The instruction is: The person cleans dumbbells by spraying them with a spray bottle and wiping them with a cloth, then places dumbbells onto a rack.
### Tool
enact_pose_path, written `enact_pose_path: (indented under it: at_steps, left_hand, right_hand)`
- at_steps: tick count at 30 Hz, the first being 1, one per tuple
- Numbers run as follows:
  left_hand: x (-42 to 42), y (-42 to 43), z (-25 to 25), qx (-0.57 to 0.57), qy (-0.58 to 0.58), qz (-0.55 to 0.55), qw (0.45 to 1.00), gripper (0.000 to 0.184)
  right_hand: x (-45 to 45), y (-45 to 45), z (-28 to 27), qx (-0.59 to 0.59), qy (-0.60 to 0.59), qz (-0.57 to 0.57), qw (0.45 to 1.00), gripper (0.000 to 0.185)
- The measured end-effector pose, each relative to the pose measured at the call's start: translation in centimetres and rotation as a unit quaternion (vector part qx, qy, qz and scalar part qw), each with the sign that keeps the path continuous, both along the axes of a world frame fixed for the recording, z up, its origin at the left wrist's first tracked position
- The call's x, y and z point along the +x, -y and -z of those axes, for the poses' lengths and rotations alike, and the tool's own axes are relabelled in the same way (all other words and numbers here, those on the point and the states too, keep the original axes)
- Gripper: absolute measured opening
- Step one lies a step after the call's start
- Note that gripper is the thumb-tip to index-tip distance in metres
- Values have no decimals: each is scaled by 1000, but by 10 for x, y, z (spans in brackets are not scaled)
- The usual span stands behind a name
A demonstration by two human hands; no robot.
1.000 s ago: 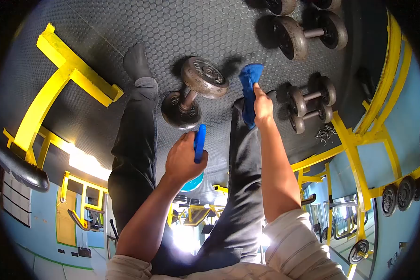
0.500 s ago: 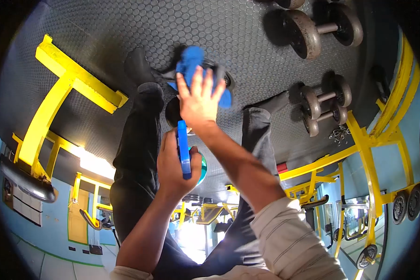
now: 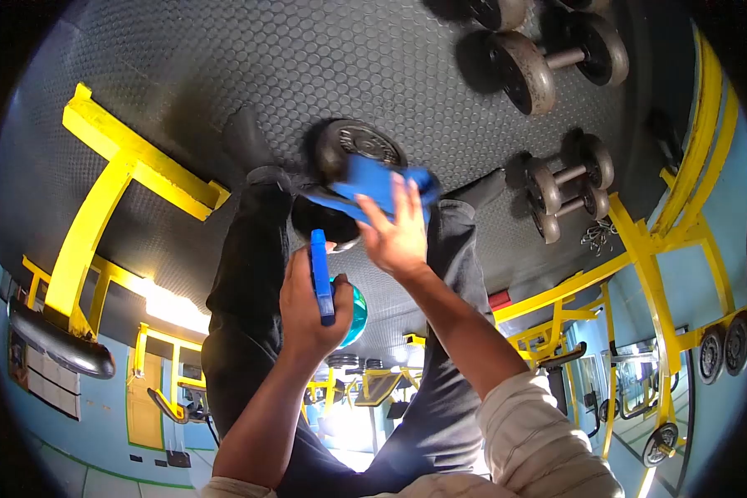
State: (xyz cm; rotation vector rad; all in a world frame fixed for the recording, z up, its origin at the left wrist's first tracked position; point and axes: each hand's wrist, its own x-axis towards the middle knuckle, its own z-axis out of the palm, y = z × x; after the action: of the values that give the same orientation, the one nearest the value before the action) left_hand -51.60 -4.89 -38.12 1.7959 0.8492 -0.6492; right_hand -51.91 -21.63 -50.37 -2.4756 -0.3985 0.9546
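Observation:
In the head view, my left hand (image 3: 305,300) is wrapped around a spray bottle with a blue trigger head (image 3: 321,278) and a teal body (image 3: 357,317). My right hand (image 3: 398,236) grips a blue cloth (image 3: 378,184), slightly smeared by motion. The cloth lies over part of a dark dumbbell (image 3: 358,143) on the floor between my feet. One round weight end shows its face beyond the cloth; the other dark end is partly hidden behind the cloth and my left hand.
Several dumbbells (image 3: 529,73) rest on the black studded rubber floor (image 3: 199,58) at the right. A yellow metal frame (image 3: 116,141) stands at the left, and yellow racks (image 3: 656,290) with weight plates (image 3: 710,353) at the right. My legs (image 3: 245,274) flank the dumbbell.
My right hand and the cloth have moved toward me and to the right across the dumbbell, uncovering its far end. My left hand keeps hold of the spray bottle, nearly in place.

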Motion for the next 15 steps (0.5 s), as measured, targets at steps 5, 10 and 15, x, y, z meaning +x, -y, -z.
enact_pose_path:
  at_steps: [5, 10, 15]
  left_hand:
    - [5, -10, 3, -7, 0, -3, 1000, 42]
    - [9, -11, -5, -22, -32, 29, 999, 44]
    - [11, -20, -6, -1, -43, 47, 998, 43]
  right_hand:
    - [-70, 16, 38, 161, -132, 429, 879, 55]
    - [-28, -59, 34, 54, -66, 615, 784, 59]
    - [15, -10, 89, 320, -350, 775, 417, 53]
